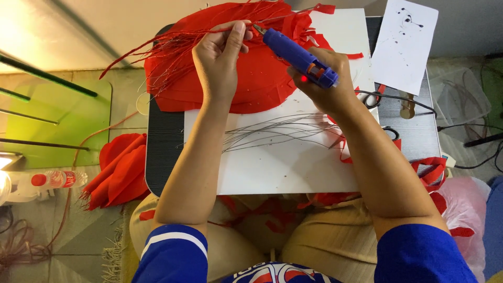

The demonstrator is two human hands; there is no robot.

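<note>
head view, white board [293, 167], tiled floor [78, 220]

Blue white-striped sleeves [175, 251], tan trousers [314, 246]

The right hand [327, 86] grips a blue glue gun [299, 57], its nozzle aimed at the tip of a red-wrapped wire [157, 44]; the left hand [220, 57] pinches that wire between thumb and fingers; beneath both lies a pile of red paper petals [262, 84] on a white board [293, 167]; bare grey wires [272, 131] lie loose on the board; scissors [380, 99] rest at its right edge; a plastic bottle [55, 179] lies on the floor to the left.
</note>
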